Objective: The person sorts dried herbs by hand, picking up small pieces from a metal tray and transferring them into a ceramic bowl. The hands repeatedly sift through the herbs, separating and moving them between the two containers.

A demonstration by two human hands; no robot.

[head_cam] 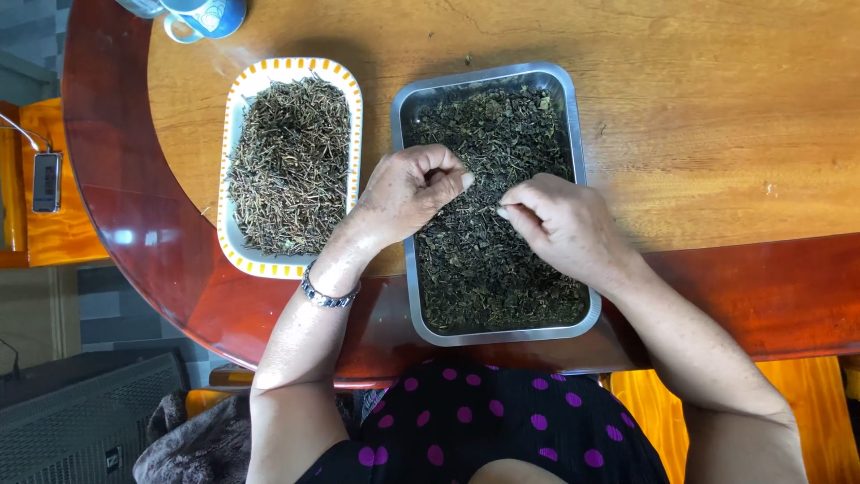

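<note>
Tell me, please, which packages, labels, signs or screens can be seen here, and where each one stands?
Small dark tag-like device: far left, hanging on the orange wooden frame beside the table; rectangular, black with a pale edge.
Blue patterned mug: top left on the table.
No packages, signs or screens otherwise.

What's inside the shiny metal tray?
The metal tray is full of dark dried leaves. Both hands, left and right, hover over the middle, hiding the leaves beneath. The tray's bottom is covered too.
</note>
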